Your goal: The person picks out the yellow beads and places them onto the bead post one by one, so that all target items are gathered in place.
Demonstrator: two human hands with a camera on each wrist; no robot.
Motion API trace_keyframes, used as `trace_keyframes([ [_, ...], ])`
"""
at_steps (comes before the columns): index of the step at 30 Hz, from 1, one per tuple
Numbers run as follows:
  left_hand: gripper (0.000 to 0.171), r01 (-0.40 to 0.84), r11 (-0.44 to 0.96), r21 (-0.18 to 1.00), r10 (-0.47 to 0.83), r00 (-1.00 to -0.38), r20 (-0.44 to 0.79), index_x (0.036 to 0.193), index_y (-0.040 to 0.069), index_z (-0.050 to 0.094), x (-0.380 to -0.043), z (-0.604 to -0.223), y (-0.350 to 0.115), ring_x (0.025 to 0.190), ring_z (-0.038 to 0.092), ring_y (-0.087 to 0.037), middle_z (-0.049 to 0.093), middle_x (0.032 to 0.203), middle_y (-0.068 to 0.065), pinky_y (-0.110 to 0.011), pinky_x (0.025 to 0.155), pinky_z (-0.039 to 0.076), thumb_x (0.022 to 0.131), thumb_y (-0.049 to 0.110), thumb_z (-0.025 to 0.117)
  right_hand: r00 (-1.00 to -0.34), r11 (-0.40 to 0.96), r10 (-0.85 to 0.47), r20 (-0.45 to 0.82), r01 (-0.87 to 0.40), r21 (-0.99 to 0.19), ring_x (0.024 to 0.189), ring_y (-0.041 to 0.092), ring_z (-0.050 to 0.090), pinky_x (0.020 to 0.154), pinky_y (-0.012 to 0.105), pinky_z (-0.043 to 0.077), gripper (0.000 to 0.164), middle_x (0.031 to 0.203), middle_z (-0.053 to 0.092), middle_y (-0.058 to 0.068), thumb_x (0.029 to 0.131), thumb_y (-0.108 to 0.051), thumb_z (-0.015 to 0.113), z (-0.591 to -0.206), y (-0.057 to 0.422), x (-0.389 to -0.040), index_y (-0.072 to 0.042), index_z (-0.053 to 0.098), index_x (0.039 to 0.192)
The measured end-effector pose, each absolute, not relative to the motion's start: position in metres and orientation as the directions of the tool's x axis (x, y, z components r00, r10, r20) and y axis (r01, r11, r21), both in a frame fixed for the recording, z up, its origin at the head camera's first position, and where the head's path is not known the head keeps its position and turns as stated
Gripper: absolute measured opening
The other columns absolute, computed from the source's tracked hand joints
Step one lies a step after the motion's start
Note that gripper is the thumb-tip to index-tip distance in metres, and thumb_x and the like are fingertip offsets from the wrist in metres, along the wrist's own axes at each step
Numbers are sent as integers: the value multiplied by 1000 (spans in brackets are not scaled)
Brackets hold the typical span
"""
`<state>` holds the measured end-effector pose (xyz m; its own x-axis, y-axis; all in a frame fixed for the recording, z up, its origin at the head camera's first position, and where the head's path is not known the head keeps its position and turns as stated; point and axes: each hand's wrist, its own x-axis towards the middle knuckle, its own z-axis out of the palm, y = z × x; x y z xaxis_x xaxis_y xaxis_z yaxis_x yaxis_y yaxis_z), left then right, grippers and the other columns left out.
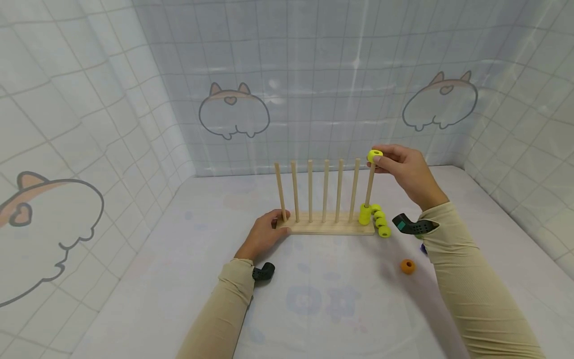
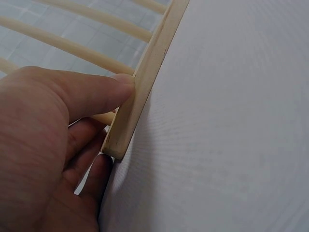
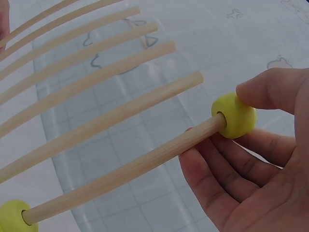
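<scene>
A pale wooden rack (image 1: 329,228) with several upright pegs stands on the table. My left hand (image 1: 264,233) grips the left end of its base, thumb on the front edge in the left wrist view. My right hand (image 1: 405,172) pinches a yellow bead (image 3: 234,116) between thumb and fingers at the top of the rightmost peg (image 3: 130,166). In the right wrist view the peg's tip sits in the bead's hole. At the foot of that same peg, yellow beads (image 1: 365,214) are stacked on the base.
Several loose yellow beads (image 1: 380,223) lie in a row beside the rack's right end. An orange bead (image 1: 407,267) rests nearer, and a dark blue bead (image 1: 423,249) is partly hidden by the right sleeve. Behind the table hangs a tile-patterned curtain (image 1: 305,75).
</scene>
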<state>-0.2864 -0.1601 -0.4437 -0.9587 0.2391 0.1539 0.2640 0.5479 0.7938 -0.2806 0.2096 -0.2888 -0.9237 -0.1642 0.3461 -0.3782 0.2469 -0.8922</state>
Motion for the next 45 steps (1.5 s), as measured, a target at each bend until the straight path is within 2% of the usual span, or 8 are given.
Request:
trace_keyframes([
  [7, 35, 261, 552, 792, 242, -959, 147, 123, 18, 66, -288, -446, -160, 112, 61, -23, 63, 129, -2, -43, 99, 46, 89, 18, 73, -927, 247, -161, 338, -369, -896, 105, 23, 66, 89, 25, 53, 50, 123, 62, 20, 98, -34, 66, -289, 210, -281, -3, 59, 136],
  [15, 35, 259, 551, 794, 241, -959, 146, 123, 19, 66, -288, -446, -160, 113, 61, -24, 63, 131, -3, -44, 99, 45, 88, 17, 74, -936, 273, -151, 318, -349, -897, 103, 23, 66, 91, 28, 53, 51, 123, 63, 15, 98, -36, 66, -289, 210, -281, -5, 59, 137],
  [21, 36, 256, 553, 792, 240, -960, 143, 124, 18, 66, -286, -443, -159, 113, 60, -23, 62, 131, -2, -43, 99, 45, 89, 18, 74, -939, 289, -144, 312, -341, -895, 100, 21, 66, 90, 25, 52, 51, 126, 62, 9, 99, -36, 65, -289, 211, -281, -5, 58, 138],
  [31, 36, 252, 543, 801, 236, -961, 142, 124, 18, 66, -286, -445, -160, 113, 61, -23, 62, 131, -2, -43, 100, 45, 88, 18, 74, -935, 306, -147, 323, -354, -884, 114, 18, 61, 96, 29, 50, 47, 130, 63, 12, 100, -36, 63, -292, 212, -281, -4, 61, 134],
  [37, 36, 257, 543, 800, 241, -960, 146, 124, 18, 66, -286, -445, -161, 113, 60, -22, 63, 129, -1, -43, 99, 45, 89, 18, 73, -942, 343, -138, 307, -337, -877, 114, 18, 60, 95, 28, 51, 48, 129, 63, 12, 101, -37, 60, -299, 216, -279, -5, 60, 136],
  [45, 36, 262, 541, 799, 244, -958, 149, 125, 19, 65, -286, -445, -161, 114, 60, -23, 63, 130, -1, -43, 100, 45, 90, 19, 73, -954, 310, -119, 276, -300, -902, 109, 20, 64, 90, 27, 53, 45, 123, 64, 16, 102, -32, 60, -323, 226, -279, 1, 59, 133],
])
